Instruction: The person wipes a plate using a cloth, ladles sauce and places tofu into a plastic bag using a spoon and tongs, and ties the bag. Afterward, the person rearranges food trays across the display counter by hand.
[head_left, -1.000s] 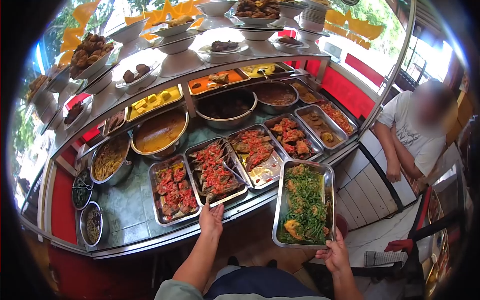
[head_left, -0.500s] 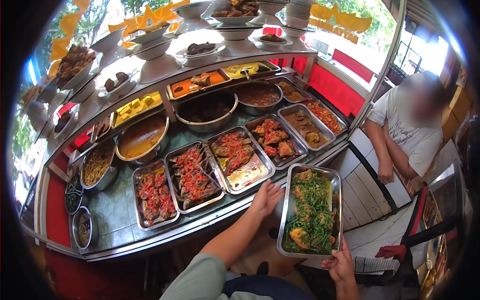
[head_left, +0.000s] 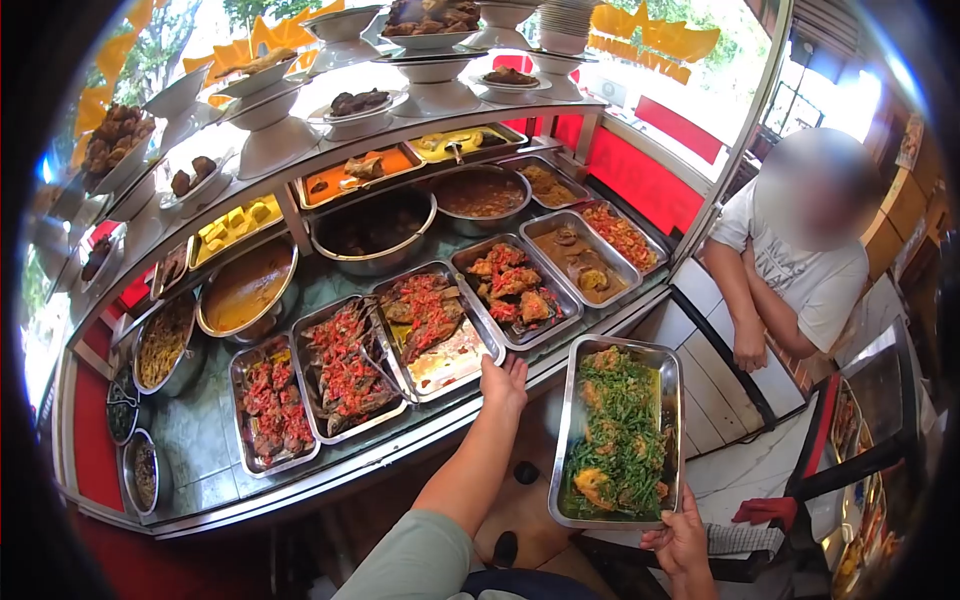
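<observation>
My right hand (head_left: 680, 538) grips the near right corner of a steel tray (head_left: 562, 450), which is tilted towards me over the floor gap. In it lie chopped green vegetables (head_left: 625, 420) with orange-yellow pieces in oil. My left hand (head_left: 504, 382) reaches forward with its fingers stretched out, at the near right corner of a half-bare tray (head_left: 455, 372) of fish under red chilli. Whether its fingertips touch that rim I cannot tell. Beside that tray stand a tray of chilli-topped fried pieces (head_left: 515, 290) and another of chilli-covered fish (head_left: 345, 370).
Bowls of curry (head_left: 245, 290) and dark stew (head_left: 375, 225) stand farther back in the display case. Stacked plates of fried food (head_left: 430, 18) line the shelf above. At right a person (head_left: 790, 270) leans on the tiled counter (head_left: 740, 385). A red cloth (head_left: 765, 510) lies near the tray.
My left hand has moved left, away from the tray of greens, to the corner of the fish tray. My right hand still holds the greens tray. The view has shifted slightly right.
</observation>
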